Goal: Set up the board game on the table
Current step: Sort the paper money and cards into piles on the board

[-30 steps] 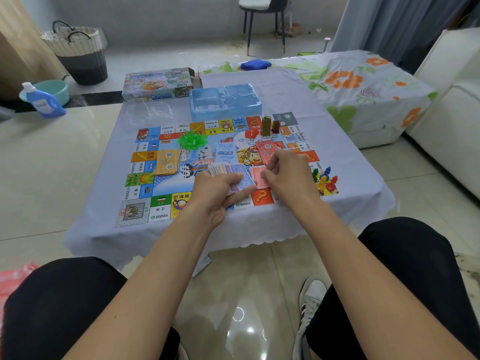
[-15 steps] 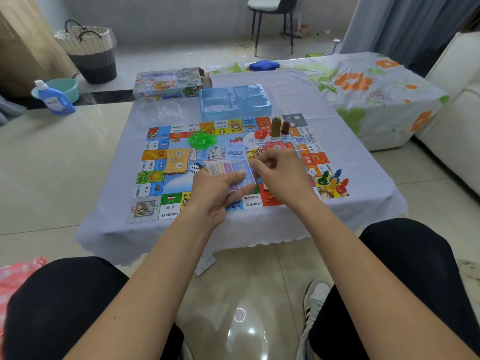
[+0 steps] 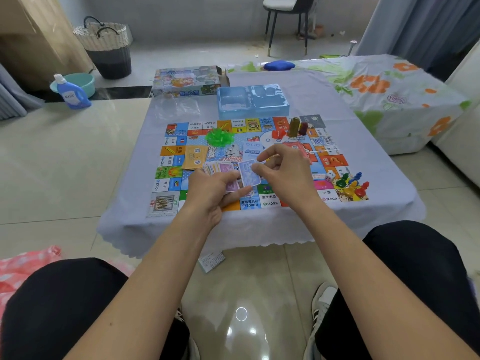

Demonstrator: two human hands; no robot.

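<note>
- Closest to us, the left hand (image 3: 211, 189) is holding a fanned stack of play money (image 3: 220, 169), thumb clamped on top.
- Right beside it, the right hand (image 3: 283, 175) has its fingers (image 3: 259, 167) pinching the edge of one blue bill (image 3: 249, 174).
- These notes look thin, floppy and slick, so we'd grab them by a corner, one at a time.
- Under the fingers sits the board (image 3: 176, 162) on the table (image 3: 376, 162); pawns (image 3: 350, 184) off right, green houses (image 3: 220, 137) and blue tray (image 3: 252, 101) beyond.

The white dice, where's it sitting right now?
In the head view the white dice lies on the game board near its front right corner, just left of the cluster of coloured pawns and right of the right hand.
</note>
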